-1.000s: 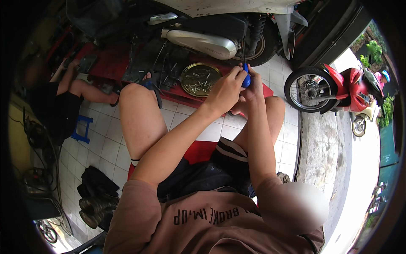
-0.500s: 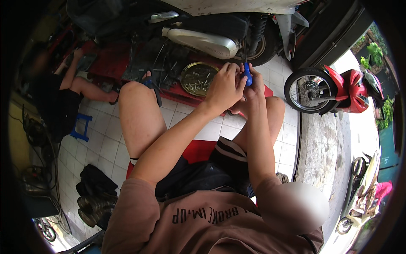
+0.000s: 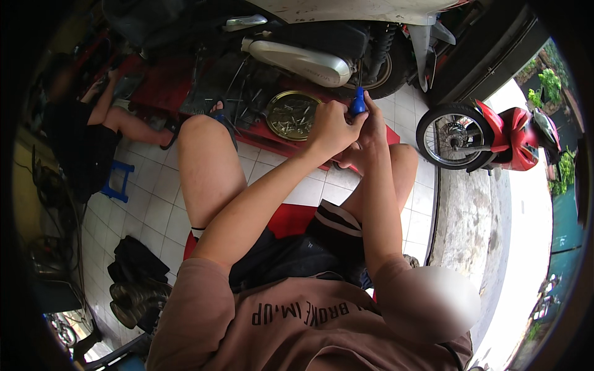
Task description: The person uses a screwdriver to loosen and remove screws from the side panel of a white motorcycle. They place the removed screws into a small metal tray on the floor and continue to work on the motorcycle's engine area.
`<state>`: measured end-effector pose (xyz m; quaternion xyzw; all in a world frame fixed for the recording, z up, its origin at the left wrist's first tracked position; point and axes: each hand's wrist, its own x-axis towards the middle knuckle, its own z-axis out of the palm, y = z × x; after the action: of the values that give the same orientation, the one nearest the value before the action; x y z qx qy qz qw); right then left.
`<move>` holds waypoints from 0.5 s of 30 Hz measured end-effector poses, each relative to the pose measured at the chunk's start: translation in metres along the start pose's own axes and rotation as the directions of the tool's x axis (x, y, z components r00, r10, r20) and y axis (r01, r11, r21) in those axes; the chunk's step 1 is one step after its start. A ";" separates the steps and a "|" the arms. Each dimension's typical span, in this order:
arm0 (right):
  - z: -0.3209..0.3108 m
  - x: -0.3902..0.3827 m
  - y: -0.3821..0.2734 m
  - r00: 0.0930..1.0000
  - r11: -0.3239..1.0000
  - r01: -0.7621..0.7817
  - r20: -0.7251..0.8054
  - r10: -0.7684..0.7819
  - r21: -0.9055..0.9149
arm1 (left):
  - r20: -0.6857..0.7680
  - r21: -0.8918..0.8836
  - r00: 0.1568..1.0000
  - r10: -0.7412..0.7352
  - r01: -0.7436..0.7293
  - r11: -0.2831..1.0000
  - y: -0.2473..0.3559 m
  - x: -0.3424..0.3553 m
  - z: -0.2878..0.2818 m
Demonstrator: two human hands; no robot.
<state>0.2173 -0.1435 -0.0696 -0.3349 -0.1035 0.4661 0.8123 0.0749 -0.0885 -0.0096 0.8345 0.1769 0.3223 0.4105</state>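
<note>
A screwdriver with a blue handle [image 3: 358, 102] stands between my two hands, its thin shaft pointing away toward the rear of a motorcycle. My left hand [image 3: 333, 127] is closed about the handle, its thumb lying across the lower end. Against the handle's other side rests my right hand [image 3: 373, 127], one finger stretched up along it and the rest bent; part of its grip is hidden. Just beyond are the motorcycle's silver engine cover [image 3: 297, 62] and its rear shock absorber [image 3: 382, 48]. Where the shaft's tip ends I cannot make out.
A round yellowish tray [image 3: 270, 115] of small metal parts sits on the red platform [image 3: 247, 137], left of my hands. Further left, a person [image 3: 80, 136] sits near a blue stool [image 3: 117, 181]. A red motorcycle [image 3: 516, 139] stands at the right. Dark cloth [image 3: 137, 264] lies on the tiled floor.
The blue handle has shifted slightly up and away. My left thumb now covers its lower end, and my left fingers have curled in more.
</note>
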 end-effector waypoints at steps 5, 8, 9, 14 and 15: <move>0.010 -0.003 -0.001 0.995 0.993 -0.003 -0.101 -0.009 -0.115 | 0.028 0.089 0.997 0.077 -0.079 0.993 -0.007 0.000 -0.010; 0.021 -0.008 0.001 0.984 0.983 -0.015 -0.175 -0.017 -0.182 | 0.021 0.168 0.994 0.106 -0.108 0.980 -0.006 -0.004 -0.009; 0.025 -0.009 0.002 0.983 0.983 -0.005 -0.183 -0.029 -0.184 | 0.026 0.185 0.995 0.098 -0.101 0.978 -0.005 -0.005 -0.010; 0.010 -0.001 0.001 0.994 0.994 0.015 -0.108 -0.027 -0.111 | 0.285 -0.164 0.906 -0.313 0.368 0.915 -0.012 0.000 -0.002; 0.003 -0.004 -0.005 0.999 0.992 -0.034 -0.026 0.031 -0.122 | 0.423 -0.373 0.816 -0.394 0.552 0.746 -0.013 0.000 -0.001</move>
<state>0.2166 -0.1473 -0.0633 -0.3913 -0.1169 0.4679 0.7838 0.0732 -0.0800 -0.0194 0.6728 0.2315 0.1008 0.6954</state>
